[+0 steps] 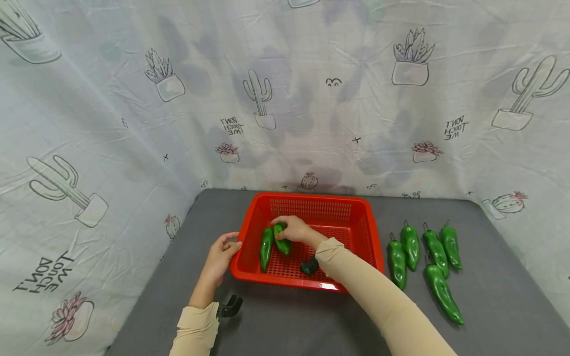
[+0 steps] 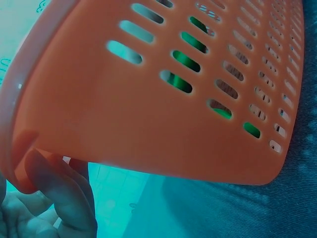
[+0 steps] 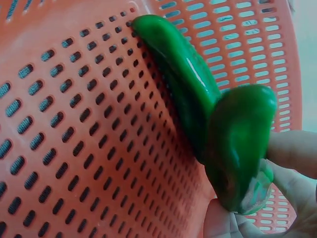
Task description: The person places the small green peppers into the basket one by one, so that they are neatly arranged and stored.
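While the left hand (image 1: 222, 254) pinches the rim on the basket's left side, the right hand (image 1: 296, 230) reaches in from the right and pinches a held pepper (image 1: 283, 245) between thumb and fingers.

Container: one red basket (image 1: 285, 282), near the desk's back edge. Floor and walls are pierced with slots. Left wrist view: fingers curl round the rim, and green shows through several slots of the wall.

Contents: two peppers, both green and both in the basket's left half. The lying pepper (image 1: 266, 249) rests along the left wall, stem end toward the back, tip toward the front left corner. The held pepper is just to its right, tip toward the front. Right wrist view: the held pepper points its tip at the camera and covers one end of the lying pepper; cannot tell whether the two touch, or whether the held pepper meets the basket floor.

Outside the container: five peppers (image 1: 436, 252), also green, lie on the grey desk (image 1: 289, 321) between the basket's right side and the desk's right edge. Four are grouped side by side, stems toward the back edge; the fifth lies nearer the front edge, slanted, its tip toward the front right corner.

Surroundings: a white cloth (image 1: 307, 74) printed with potted cacti hangs behind the desk.
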`<state>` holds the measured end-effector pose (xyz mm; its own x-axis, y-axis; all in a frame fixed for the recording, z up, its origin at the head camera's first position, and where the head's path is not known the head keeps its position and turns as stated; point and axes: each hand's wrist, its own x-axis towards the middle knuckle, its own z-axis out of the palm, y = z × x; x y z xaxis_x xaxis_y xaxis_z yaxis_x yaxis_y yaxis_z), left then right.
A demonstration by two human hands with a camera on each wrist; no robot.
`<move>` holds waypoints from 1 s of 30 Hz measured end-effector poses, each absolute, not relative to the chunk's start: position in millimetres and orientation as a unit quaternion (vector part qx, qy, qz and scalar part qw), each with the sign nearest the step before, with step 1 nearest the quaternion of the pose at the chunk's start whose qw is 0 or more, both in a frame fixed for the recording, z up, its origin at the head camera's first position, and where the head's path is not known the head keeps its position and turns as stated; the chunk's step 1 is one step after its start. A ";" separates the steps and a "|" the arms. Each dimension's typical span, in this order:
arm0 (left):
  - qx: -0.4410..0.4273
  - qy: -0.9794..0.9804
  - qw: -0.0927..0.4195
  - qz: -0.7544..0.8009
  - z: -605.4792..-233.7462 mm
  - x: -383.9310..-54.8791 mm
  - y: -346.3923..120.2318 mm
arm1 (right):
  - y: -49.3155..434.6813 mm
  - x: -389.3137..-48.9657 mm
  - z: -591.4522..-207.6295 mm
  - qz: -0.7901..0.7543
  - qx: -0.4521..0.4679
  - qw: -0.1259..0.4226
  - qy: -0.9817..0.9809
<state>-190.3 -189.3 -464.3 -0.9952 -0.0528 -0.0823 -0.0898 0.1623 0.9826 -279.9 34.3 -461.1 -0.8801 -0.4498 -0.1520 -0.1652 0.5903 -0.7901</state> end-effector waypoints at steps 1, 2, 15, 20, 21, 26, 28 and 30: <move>-0.047 0.762 0.015 0.646 -464.1 -189.9 -189.1 | 33.8 -280.2 -462.4 -0.412 -0.179 0.169 0.878; -0.048 0.762 0.015 0.646 -464.1 -189.6 -189.2 | 33.4 -280.1 -463.2 -0.409 -0.181 0.169 0.879; -0.050 0.764 0.014 0.643 -463.7 -190.3 -188.2 | 32.5 -280.9 -467.6 -0.386 -0.194 0.174 0.885; -0.050 0.765 0.015 0.642 -463.2 -191.1 -188.1 | 33.8 -282.3 -470.5 -0.364 -0.198 0.168 0.894; -0.049 0.765 0.016 0.642 -462.9 -190.9 -188.2 | 33.8 -282.3 -470.9 -0.360 -0.197 0.169 0.896; -0.048 0.763 0.016 0.645 -461.4 -189.2 -188.1 | 33.0 -280.7 -472.0 -0.343 -0.190 0.183 0.902; -0.048 0.762 0.016 0.645 -461.3 -189.0 -188.2 | 32.8 -279.7 -471.6 -0.339 -0.189 0.189 0.902; -0.048 0.762 0.016 0.646 -461.6 -189.2 -188.2 | 32.5 -278.8 -470.9 -0.336 -0.191 0.194 0.901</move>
<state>-189.2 -188.2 -461.6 -0.9949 -0.0526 -0.0863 -0.0937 0.1615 0.9824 -278.8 32.5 -470.9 -0.8517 -0.4753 -0.2207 -0.2146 0.7005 -0.6807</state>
